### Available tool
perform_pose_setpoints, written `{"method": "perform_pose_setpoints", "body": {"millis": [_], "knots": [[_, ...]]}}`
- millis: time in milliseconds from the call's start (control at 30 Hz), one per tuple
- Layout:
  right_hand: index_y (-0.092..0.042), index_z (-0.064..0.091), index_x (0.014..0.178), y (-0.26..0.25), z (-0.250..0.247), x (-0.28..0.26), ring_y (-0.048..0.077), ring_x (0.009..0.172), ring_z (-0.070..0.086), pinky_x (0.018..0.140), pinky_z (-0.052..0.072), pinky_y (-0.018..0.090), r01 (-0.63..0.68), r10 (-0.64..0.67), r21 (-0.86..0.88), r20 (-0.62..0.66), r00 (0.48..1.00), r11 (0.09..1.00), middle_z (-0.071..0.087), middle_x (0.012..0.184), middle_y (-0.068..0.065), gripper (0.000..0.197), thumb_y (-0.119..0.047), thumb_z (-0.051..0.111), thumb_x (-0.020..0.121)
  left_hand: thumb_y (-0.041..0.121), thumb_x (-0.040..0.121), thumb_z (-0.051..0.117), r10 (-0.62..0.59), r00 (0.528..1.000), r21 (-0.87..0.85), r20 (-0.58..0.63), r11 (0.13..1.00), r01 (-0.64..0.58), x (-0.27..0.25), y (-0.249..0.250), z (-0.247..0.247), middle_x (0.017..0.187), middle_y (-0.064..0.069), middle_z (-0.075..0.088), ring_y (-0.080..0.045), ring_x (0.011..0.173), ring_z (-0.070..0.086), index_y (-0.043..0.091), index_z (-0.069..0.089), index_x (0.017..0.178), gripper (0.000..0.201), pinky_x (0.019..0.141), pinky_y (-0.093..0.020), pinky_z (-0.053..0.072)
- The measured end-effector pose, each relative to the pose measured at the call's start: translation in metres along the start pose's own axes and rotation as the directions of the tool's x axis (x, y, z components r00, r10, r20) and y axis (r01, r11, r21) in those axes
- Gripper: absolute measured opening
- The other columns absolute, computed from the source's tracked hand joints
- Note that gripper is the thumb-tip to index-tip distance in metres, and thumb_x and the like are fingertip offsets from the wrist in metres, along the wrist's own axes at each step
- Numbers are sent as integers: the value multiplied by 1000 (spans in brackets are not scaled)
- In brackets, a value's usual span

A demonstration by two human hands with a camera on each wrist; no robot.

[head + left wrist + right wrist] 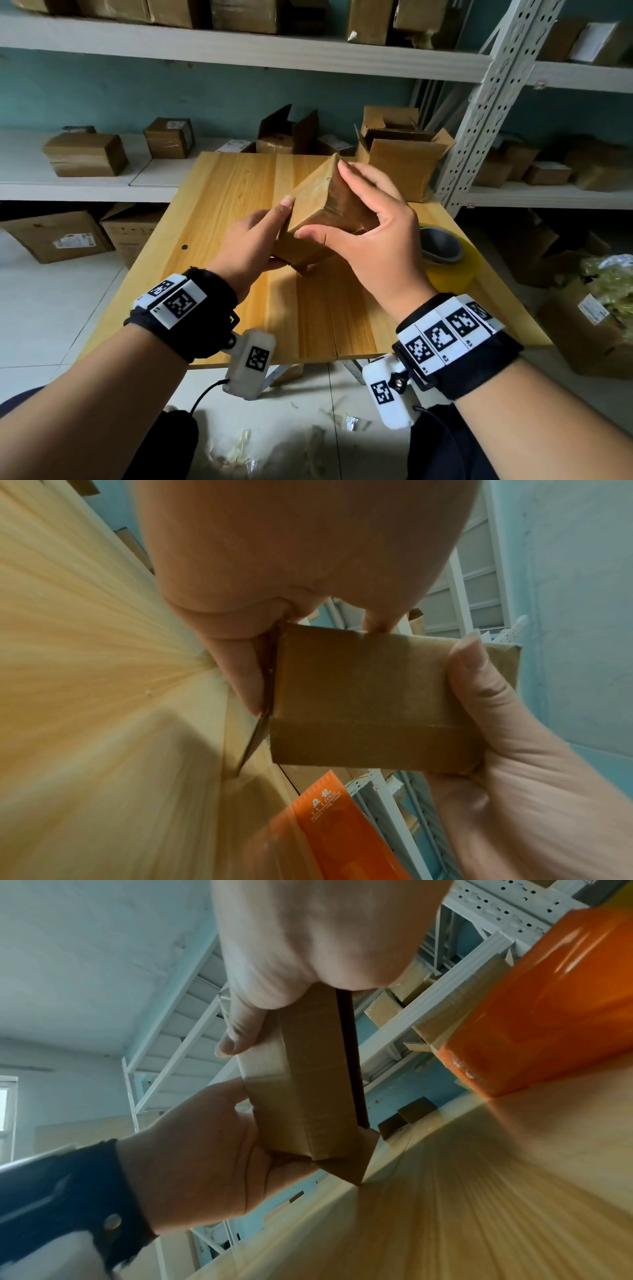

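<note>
Small brown cardboard box [320, 202]: taped over its faces and tilted on end, with one corner up. It stands over the middle of the table, between the two hands.
Box contents: hidden. The right wrist view shows a dark slit along one long edge, where a flap stands ajar.
Box underside: the loose flap points down and its tip touches the tabletop.
Left hand [251, 240]: cups the lower left end of the box. The thumb lies flat along the left face and the fingers are curled beneath.
Right hand [373, 233]: spans the right side in a wide grip. The thumb presses the near corner and the fingers reach up over the far face to the top corner.
Pale wooden table [222, 205]: bears the box's lower tip, with a shadow beneath it.
Yellowish roll of clear packing tape [448, 263]: lies flat on the table's right edge, just beside the right hand and apart from the box.
Brown carton on the floor [589, 329]: right of the table and open on top, filled with crumpled yellow-green plastic.
Open brown cardboard carton [400, 161]: at the table's far right corner, behind the box. Its flaps are up and its inside is dark.
White metal shelves [102, 185]: beyond the table, holding closed brown boxes well apart from the hands.
</note>
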State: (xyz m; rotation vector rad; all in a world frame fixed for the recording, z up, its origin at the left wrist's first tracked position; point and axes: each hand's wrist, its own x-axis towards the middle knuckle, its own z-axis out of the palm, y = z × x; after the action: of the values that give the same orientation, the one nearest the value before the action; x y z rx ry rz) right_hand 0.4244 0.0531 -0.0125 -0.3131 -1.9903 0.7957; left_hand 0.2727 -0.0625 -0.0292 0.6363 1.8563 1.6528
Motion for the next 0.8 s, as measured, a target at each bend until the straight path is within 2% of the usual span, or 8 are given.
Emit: {"method": "perform_pose_setpoints", "body": {"millis": [133,200,300,467,567,700,767,800], "knots": [[-22,32,164,0,5,1,12,141,49,113,50,40,-49,48,43,22,999,998,55,148,-3,119,-52,96,68,69,99,49,5,1000,17,10,1000,-5,-2,1,3,110,-13,78,-28,102,76,17,72,118,60,85,-39,65],[-19,43,160,1,4,2,14,141,48,111,52,41,-8,9,-1,52,999,1000,54,148,-2,108,-55,93,72,64,103,45,11,1000,35,-8,999,-11,-4,2,4,109,-13,77,-27,100,76,16,72,116,56,80,-36,66],[-15,57,151,0,2,3,14,139,48,111,51,39,32,-31,-13,67,997,999,55,145,-1,91,-51,92,74,63,104,43,24,1000,54,-5,998,-24,-3,1,5,109,-16,77,-29,99,76,12,70,119,60,83,-42,66],[-16,63,145,0,-1,3,19,142,49,113,50,41,76,-76,-4,76,994,997,56,149,2,83,-47,93,74,63,105,39,18,998,57,54,998,-21,-4,-1,5,109,-13,78,-28,100,77,15,69,123,59,82,-43,66],[-15,59,149,-4,-1,1,15,145,47,115,48,43,76,-75,-22,41,996,997,54,153,0,85,-49,91,78,67,102,45,67,998,46,12,997,-67,-8,3,7,107,-14,78,-28,96,77,13,71,117,62,84,-47,66],[-23,36,163,-4,-3,3,1,147,40,114,44,21,-40,39,42,26,999,998,45,161,-7,91,-51,81,89,71,88,61,265,958,28,-110,964,-264,-14,8,4,100,-18,74,-34,92,74,14,71,110,63,84,-58,62],[-27,30,166,-1,-4,5,3,148,40,109,42,11,-128,127,83,20,992,988,42,164,-7,89,-57,72,94,74,80,66,319,938,-26,-133,945,-325,-16,13,2,110,-15,71,-20,90,72,14,60,134,80,67,-41,61],[-29,27,167,-1,-5,6,3,148,40,106,39,6,-186,184,112,28,983,976,40,165,-8,89,-61,67,95,74,76,68,337,931,-58,-137,936,-347,-17,14,1,114,-9,69,-14,93,71,15,51,141,89,66,-30,59]]}}
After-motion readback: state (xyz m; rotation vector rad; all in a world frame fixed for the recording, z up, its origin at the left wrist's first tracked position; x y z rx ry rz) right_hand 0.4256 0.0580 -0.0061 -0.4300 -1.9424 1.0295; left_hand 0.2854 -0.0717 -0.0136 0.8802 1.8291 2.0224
